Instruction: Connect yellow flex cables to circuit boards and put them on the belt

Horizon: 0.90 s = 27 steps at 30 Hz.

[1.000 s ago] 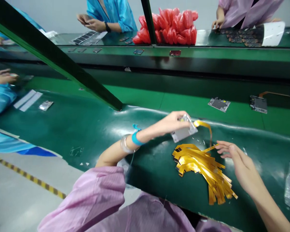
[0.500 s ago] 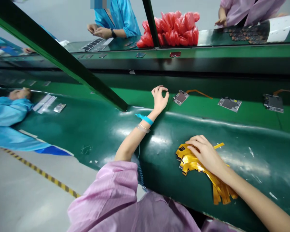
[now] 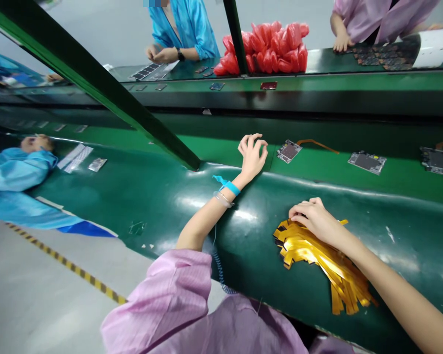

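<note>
Left hand (image 3: 253,156) reaches forward at the end of a raised left arm (image 3: 201,223), back of the hand uppermost, fingers spread and curled — it is over the green belt (image 3: 221,147), just left of a circuit board (image 3: 289,151) with an orange ribbon tail (image 3: 321,144). The right forearm (image 3: 395,282) slants in from the lower right, the right hand (image 3: 313,219) arched with fingers bent close together at the upper end of a heap of gold ribbon strips (image 3: 310,250) — whether they pinch one, I cannot tell. That heap lies fanned on the dark green surface (image 3: 162,196).
</note>
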Available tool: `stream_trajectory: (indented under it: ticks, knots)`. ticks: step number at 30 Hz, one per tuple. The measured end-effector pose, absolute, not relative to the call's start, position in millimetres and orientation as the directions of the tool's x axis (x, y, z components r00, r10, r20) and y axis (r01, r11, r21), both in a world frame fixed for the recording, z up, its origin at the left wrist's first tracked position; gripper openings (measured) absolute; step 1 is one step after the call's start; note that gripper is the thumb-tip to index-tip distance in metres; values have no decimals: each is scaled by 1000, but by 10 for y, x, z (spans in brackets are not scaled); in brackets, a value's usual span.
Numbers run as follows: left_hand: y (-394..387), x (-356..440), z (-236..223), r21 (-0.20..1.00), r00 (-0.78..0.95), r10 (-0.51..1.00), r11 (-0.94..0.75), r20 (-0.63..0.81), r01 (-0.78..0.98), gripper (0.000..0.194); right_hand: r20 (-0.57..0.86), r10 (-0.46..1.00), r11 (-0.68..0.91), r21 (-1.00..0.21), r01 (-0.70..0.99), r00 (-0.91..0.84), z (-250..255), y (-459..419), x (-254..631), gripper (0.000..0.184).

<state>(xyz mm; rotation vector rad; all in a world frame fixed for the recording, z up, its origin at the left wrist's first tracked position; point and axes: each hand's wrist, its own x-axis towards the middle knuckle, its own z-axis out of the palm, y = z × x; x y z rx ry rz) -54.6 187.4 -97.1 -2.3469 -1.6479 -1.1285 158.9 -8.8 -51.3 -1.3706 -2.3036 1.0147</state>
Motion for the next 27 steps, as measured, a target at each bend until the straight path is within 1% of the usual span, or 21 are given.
stream_trajectory:
  ticks: [9,16,20,22,24,26,27]
  knots:
    - [1846,-540,-950,358,200,807,-449,555,819,16,-115,867,261,-724,639,-484,-463,-151,1645,19]
    - [1848,-547,-945,387,215,797,-485,565,784,16,-85,864,273,-750,603,-496,-145,-256,1890,21]
    - [1840,-561,-919,388,226,802,-487,552,783,16,61,911,312,-748,585,-407,-41,-333,2097,19]
    - [1794,-550,-908,382,286,788,-537,546,752,17,144,927,328,-761,559,-347,-44,-380,2166,17]
    - [1709,-518,-907,366,382,756,-612,532,701,19,205,932,339,-787,515,-300,-71,-440,2203,14]
    - [1602,-470,-916,349,471,718,-675,512,650,19,237,947,309,-860,406,-219,-112,-512,2215,11]
    - [1551,-445,-923,341,506,701,-699,502,629,19,236,959,275,-910,311,-158,-135,-552,2219,12]
